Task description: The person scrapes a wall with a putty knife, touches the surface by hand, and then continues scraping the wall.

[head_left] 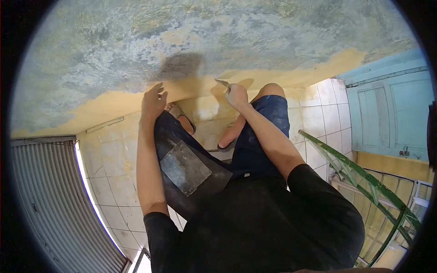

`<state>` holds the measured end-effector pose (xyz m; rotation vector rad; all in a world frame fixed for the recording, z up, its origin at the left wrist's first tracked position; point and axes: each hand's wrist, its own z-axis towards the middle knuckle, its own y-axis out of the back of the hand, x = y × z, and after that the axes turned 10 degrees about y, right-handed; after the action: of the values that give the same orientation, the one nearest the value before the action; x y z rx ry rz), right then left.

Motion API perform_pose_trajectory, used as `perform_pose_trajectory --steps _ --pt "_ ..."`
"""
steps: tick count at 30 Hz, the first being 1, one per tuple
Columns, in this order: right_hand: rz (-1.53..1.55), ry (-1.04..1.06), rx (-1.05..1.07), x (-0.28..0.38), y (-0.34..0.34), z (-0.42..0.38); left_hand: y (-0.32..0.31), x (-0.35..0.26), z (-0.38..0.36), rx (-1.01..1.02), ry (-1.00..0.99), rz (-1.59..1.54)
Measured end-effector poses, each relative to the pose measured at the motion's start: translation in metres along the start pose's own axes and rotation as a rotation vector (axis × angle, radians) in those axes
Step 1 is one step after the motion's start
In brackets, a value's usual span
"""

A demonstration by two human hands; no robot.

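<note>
My right hand [236, 97] is closed round a putty knife [222, 83], its blade pointing up and left toward the wall's yellow lower band. In front of me is a wall [218, 41], patchy grey above and yellow along the bottom. My left hand [154, 102] is raised beside my left knee, close to the wall, fingers loosely bent and apart with nothing in them. A flat, dusty grey plate [185, 168] lies across my left thigh.
Square tiles [109, 191] cover the floor around my sandaled feet. A corrugated shutter [59, 204] stands at the left. To the right are a light blue door [391, 113] and a green metal frame [359, 170] slanting beside my elbow.
</note>
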<state>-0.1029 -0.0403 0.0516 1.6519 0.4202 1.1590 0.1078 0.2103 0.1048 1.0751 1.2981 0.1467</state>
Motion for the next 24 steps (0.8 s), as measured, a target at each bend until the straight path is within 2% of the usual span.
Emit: perform_pose_trajectory --steps 2,4,8,10,13,20,22,24 --pt "0.027 -0.001 -0.008 0.002 0.008 -0.007 0.009 0.002 -0.008 -0.065 0.02 0.005" --pt "0.07 0.03 -0.151 -0.001 0.014 -0.012 -0.003 0.006 -0.011 -0.138 -0.002 0.013" --pt "0.03 0.006 -0.052 -0.008 0.003 -0.002 -0.013 -0.007 -0.016 -0.32 -0.085 -0.056" --pt "0.079 0.086 -0.157 -0.016 -0.003 -0.005 -0.016 -0.009 -0.016 -0.336 -0.087 -0.026" --pt "0.095 0.018 -0.138 -0.011 0.019 -0.011 -0.014 -0.011 -0.016 -0.37 -0.075 -0.022" --pt "0.107 -0.004 -0.132 -0.018 0.009 -0.013 -0.018 -0.01 -0.011 -0.379 -0.063 -0.011" --pt "0.161 0.074 -0.21 -0.024 0.007 -0.019 -0.017 -0.018 -0.009 -0.371 -0.061 0.016" --pt "0.179 0.065 -0.238 -0.027 0.003 -0.014 -0.018 -0.019 -0.008 -0.36 -0.045 0.045"
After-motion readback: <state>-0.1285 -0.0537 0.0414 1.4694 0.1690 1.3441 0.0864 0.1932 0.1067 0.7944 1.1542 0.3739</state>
